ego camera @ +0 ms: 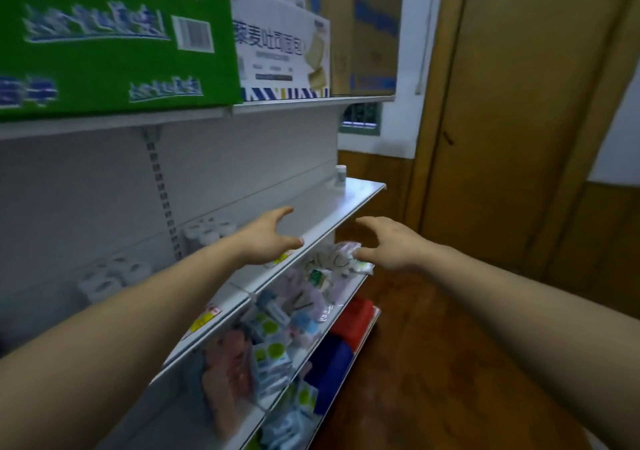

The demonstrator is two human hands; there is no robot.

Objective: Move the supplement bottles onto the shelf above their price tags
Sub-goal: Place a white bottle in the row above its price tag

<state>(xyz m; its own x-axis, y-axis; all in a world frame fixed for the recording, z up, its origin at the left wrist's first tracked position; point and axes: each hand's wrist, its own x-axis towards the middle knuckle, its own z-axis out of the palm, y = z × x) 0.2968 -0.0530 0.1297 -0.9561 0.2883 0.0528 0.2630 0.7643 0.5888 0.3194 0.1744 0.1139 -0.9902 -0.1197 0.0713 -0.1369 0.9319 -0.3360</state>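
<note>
Both arms outstretched, left hand [268, 238] and right hand [388, 242] apparently empty, fingers spread

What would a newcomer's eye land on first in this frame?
Two bare arms reach in from below. The left hand is spread open over the front edge of the white metal shelf, and the right hand is open just off that edge; neither holds anything. A large green cardboard box fills the top left. Blurred small white bottles stand at the back of the shelf, behind the left hand.
</note>
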